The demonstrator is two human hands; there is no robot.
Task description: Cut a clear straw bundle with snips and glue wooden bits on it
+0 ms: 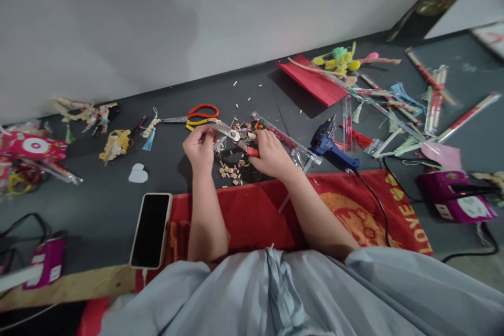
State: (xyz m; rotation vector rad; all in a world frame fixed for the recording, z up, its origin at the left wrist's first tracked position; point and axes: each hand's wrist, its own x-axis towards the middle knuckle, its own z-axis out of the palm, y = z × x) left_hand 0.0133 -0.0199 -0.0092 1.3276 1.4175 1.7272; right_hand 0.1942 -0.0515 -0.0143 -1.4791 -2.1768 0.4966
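Note:
My right hand (pixel 272 154) is closed around the red handles of metal pruning shears (pixel 225 129), whose blades point left toward my other hand. My left hand (pixel 199 148) has its fingers pinched together at the blade tips; whatever is between them is too small or hidden to name. Below the blades lies a scatter of short cut wooden bits (pixel 232 172), with thin pale strands close by. Just beyond my left hand rest orange-handled scissors (pixel 202 111) and a yellow handle partly covered by my fingers.
A blue glue gun (pixel 334 149) stands right of my hands, its cord crossing a red towel (pixel 252 210). A phone (pixel 150 231) lies at front left. Wrapped sticks and tassels surround a red folder (pixel 315 81) at right. Purple boxes (pixel 457 197) sit at the sides.

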